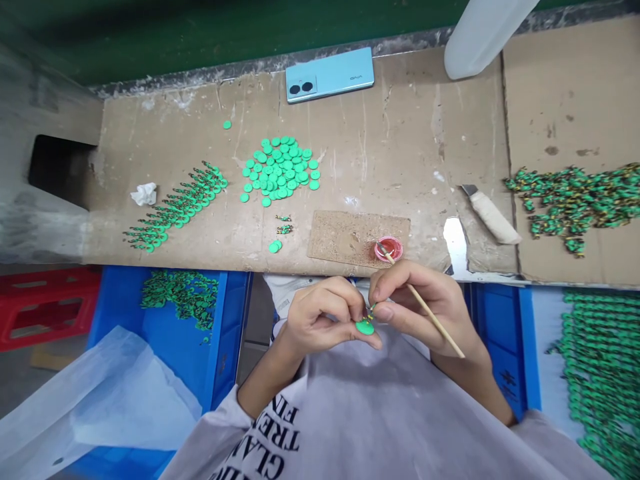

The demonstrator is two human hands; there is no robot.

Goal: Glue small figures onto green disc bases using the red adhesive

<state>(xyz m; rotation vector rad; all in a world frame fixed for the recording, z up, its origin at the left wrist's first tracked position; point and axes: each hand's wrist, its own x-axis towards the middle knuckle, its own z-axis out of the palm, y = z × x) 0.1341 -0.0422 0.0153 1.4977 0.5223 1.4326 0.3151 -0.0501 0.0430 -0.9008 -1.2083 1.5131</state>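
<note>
Brown, stained cardboard (410, 133) spreads beyond the grip. The left hand (324, 313) pinches a flat, round, bright-green disc (365, 328); just above, the right hand (425, 293) grasps a tiny green-and-yellow piece (371, 315) and a slender wooden stick (436, 321).

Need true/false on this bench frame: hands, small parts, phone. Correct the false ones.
1. The left hand holds a flat round green disc. True.
2. The thin wooden stick is in the left hand. False: the right hand holds the stick.
3. The small round pot of red liquid stands on a loose brown cardboard piece. True.
4. The light-blue rectangular phone lies screen up. False: the phone's camera side faces up.
</note>
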